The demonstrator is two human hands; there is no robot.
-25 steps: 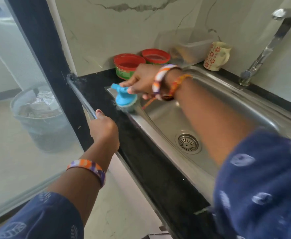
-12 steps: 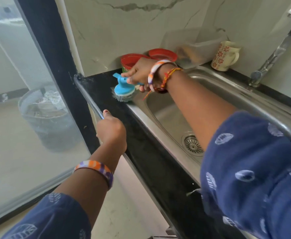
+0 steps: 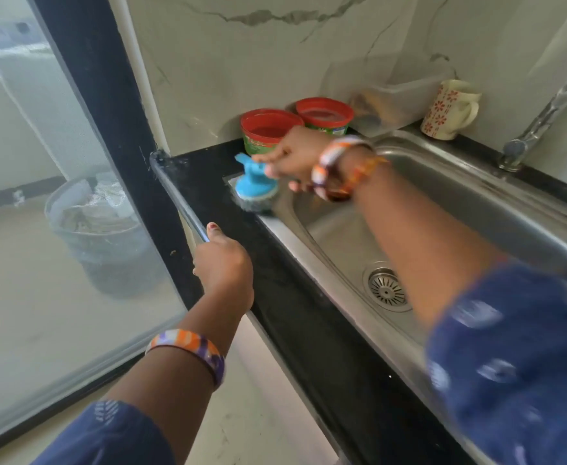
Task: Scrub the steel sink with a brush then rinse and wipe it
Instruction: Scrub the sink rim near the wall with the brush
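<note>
The steel sink (image 3: pixel 496 209) is set in a black counter (image 3: pixel 295 297), with a round drain (image 3: pixel 386 287) in its basin. My right hand (image 3: pixel 295 156) grips a blue-handled brush (image 3: pixel 254 181) whose steel-wool pad presses on the sink's far left rim corner. My left hand (image 3: pixel 223 263) grips the counter's front edge, thumb on top. A tap (image 3: pixel 543 115) stands at the back right of the sink.
Two red-lidded tubs (image 3: pixel 268 127) stand behind the brush by the marble wall. A clear plastic box (image 3: pixel 396 99) and a flowered mug (image 3: pixel 449 109) stand behind the sink. A glass panel on the left shows a bin (image 3: pixel 100 236) beyond it.
The brush has slid a little along the sink's left rim corner under my right hand. My left hand keeps its hold on the counter edge.
</note>
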